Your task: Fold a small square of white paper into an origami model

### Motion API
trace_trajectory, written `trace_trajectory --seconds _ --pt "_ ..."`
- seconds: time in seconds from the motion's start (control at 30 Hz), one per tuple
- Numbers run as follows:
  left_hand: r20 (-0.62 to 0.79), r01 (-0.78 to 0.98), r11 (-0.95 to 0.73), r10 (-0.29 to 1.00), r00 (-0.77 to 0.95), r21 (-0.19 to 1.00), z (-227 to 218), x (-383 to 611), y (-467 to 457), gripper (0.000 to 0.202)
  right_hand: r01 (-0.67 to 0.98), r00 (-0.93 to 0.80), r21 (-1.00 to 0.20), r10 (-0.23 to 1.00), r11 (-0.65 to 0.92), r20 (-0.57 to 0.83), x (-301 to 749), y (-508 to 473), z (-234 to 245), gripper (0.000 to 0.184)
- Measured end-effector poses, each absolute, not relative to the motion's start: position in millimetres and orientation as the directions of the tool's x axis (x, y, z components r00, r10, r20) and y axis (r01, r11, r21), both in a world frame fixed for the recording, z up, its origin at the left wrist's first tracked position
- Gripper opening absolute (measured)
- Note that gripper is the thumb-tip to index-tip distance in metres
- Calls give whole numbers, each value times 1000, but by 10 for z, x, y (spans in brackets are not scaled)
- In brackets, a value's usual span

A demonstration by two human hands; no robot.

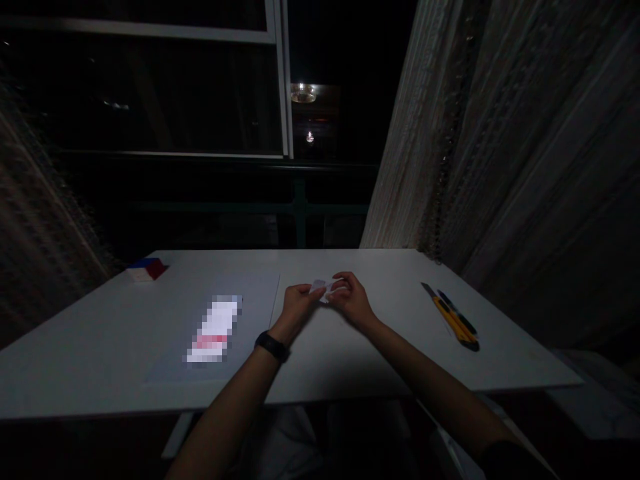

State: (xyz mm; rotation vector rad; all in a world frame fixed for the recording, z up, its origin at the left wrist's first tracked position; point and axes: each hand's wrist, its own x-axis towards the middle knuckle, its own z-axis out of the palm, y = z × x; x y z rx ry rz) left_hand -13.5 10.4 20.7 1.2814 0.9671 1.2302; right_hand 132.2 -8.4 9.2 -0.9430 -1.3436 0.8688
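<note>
Above the middle of the white table, both hands meet at a small piece of white paper point(318, 285). My left hand point(299, 303), with a dark band on its wrist, pinches the paper from the left between thumb and fingers. From the right, my right hand point(353, 300) has its fingers curled in and its fingertips closed at the paper's other edge. Fingers cover parts of the paper, so its full shape cannot be made out.
A lit, pixelated phone point(214, 329) lies on a pale sheet point(260, 300) at left. A puzzle cube point(146, 269) stands at the far left corner. A yellow box cutter point(450, 319) and a dark pen point(457, 312) lie at right on the table point(390, 360). Curtains point(415, 133) hang behind.
</note>
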Motion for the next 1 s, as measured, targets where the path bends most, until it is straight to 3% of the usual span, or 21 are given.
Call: trace_trajectory --seconds 0.37,0.63,0.87,1.0 --pt "116 -177 -97 988 106 979 210 -135 100 36 32 -48 -954 954 298 297 1303 -117 82 54" --pt "199 -84 -190 972 123 978 157 -107 152 36 60 -45 -925 927 374 372 1364 -95 114 58" --pt "242 199 -280 951 193 939 104 -122 157 37 157 -28 -801 813 578 581 1444 -72 179 16" --pt "257 242 -312 938 234 919 117 -131 148 36 216 -43 -760 784 613 620 1445 -86 199 10"
